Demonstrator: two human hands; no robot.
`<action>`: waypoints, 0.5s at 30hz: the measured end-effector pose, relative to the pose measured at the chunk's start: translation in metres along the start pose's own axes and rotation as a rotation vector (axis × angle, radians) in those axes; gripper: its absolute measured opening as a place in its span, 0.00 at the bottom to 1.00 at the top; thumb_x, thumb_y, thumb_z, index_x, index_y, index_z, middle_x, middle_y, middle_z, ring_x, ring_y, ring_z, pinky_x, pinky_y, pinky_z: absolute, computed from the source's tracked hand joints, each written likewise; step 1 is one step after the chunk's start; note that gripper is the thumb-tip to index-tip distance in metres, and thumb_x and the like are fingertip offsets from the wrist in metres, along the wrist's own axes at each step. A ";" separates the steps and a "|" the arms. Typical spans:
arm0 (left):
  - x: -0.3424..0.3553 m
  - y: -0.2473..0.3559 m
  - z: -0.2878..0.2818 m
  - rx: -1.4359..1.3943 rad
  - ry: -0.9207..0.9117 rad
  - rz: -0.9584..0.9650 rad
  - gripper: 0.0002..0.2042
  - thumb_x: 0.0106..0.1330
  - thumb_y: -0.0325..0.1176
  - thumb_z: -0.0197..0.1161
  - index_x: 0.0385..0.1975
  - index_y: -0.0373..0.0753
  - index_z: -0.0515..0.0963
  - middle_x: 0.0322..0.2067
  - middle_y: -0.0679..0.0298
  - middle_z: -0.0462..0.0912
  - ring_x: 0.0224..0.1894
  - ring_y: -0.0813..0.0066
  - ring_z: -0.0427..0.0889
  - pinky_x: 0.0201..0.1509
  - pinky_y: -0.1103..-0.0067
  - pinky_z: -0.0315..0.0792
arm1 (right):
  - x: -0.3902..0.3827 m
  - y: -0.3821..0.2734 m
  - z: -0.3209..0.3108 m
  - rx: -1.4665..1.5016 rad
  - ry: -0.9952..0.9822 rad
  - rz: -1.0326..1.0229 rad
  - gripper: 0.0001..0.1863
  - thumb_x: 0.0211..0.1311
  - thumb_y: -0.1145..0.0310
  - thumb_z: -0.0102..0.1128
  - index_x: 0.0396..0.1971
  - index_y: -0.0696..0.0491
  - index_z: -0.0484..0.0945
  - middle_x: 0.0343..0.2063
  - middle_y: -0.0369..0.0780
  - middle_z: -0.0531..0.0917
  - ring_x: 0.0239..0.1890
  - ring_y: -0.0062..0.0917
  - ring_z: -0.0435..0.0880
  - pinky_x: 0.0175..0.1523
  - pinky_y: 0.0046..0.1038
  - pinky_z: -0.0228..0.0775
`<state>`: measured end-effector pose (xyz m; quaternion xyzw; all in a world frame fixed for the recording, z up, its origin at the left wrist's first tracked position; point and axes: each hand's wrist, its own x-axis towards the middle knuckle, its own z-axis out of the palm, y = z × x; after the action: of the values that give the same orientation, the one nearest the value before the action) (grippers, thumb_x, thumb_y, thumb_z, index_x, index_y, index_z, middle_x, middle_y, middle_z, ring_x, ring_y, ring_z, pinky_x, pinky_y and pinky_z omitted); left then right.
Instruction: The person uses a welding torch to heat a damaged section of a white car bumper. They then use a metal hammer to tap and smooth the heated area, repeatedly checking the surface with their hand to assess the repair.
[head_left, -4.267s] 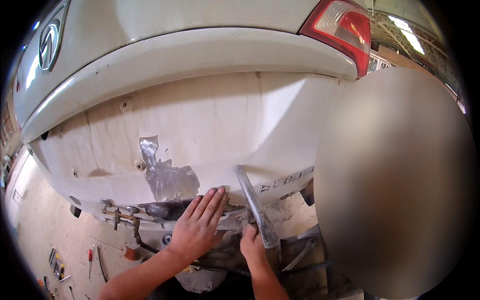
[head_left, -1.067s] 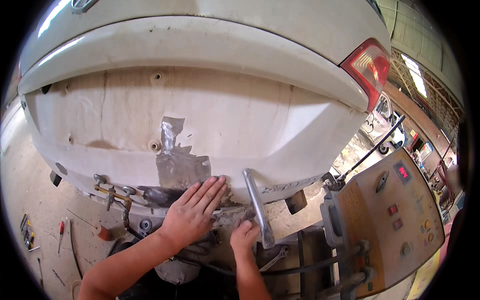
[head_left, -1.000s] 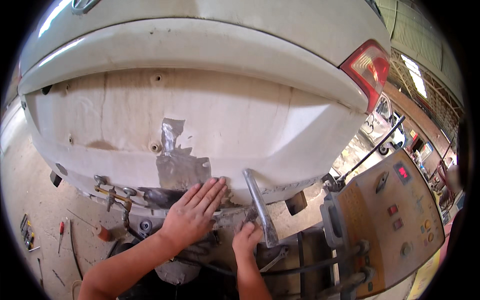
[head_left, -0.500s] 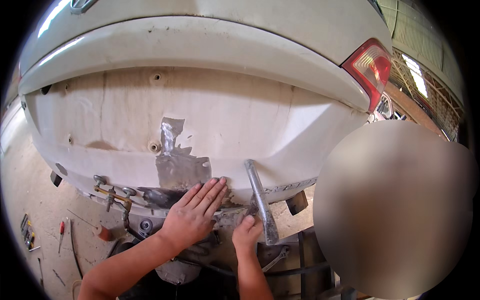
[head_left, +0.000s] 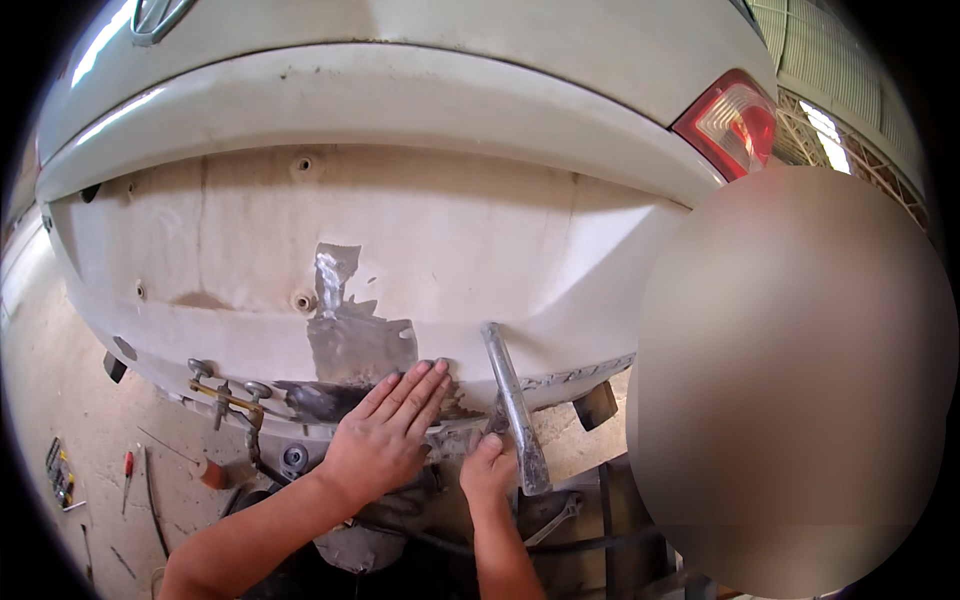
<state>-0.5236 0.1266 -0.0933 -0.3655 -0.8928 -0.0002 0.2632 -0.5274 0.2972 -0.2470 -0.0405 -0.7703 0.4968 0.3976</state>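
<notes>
My left hand [head_left: 385, 432] lies flat on the lower edge of a white car's rear panel [head_left: 480, 250], fingers stretched out and close together. Just beyond its fingertips is a bare-metal patch [head_left: 360, 345] with ragged paint edges, and a dark scorched-looking strip [head_left: 318, 398] runs beside it. Closed around a handle, my right hand [head_left: 490, 465] holds a hammer [head_left: 515, 405] with a long metal head. The head stands slanted in front of the panel's lower right part. Much of the handle is hidden behind the head and my fingers.
A gas torch [head_left: 225, 395] with brass fittings is at the panel's lower left. On the floor lie a red-handled screwdriver [head_left: 128, 470], other tools and an orange-brown spool-like piece [head_left: 210, 473]. A wrench [head_left: 558, 517] rests below the panel. A large blurred shape [head_left: 790, 390] covers the right side.
The view has shifted slightly, and the blurred shape at the right reaches higher, partly over the panel's right end. Both hands keep nearly the same place and hold.
</notes>
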 end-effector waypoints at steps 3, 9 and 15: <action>0.004 -0.002 -0.001 0.011 0.007 0.005 0.39 0.47 0.43 0.67 0.61 0.33 0.62 0.65 0.56 0.59 0.68 0.64 0.57 0.69 0.69 0.53 | 0.001 -0.037 -0.005 0.273 0.071 0.064 0.16 0.63 0.61 0.50 0.25 0.59 0.75 0.18 0.44 0.76 0.21 0.34 0.78 0.26 0.31 0.67; -0.002 0.001 -0.005 -0.015 -0.040 0.000 0.40 0.47 0.43 0.67 0.61 0.32 0.62 0.65 0.55 0.59 0.67 0.63 0.58 0.69 0.68 0.54 | 0.004 -0.048 -0.002 0.145 0.056 -0.021 0.10 0.60 0.69 0.54 0.24 0.61 0.75 0.15 0.46 0.75 0.18 0.34 0.77 0.24 0.31 0.65; 0.002 0.001 -0.001 -0.005 -0.001 0.011 0.40 0.46 0.43 0.68 0.61 0.32 0.63 0.65 0.55 0.60 0.67 0.62 0.58 0.68 0.68 0.55 | 0.010 -0.027 -0.001 0.062 0.118 -0.091 0.13 0.61 0.65 0.54 0.23 0.60 0.76 0.15 0.45 0.74 0.17 0.36 0.76 0.23 0.31 0.65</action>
<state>-0.5234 0.1286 -0.0921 -0.3710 -0.8909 -0.0007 0.2619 -0.5246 0.2892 -0.2199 -0.0224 -0.7309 0.4985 0.4656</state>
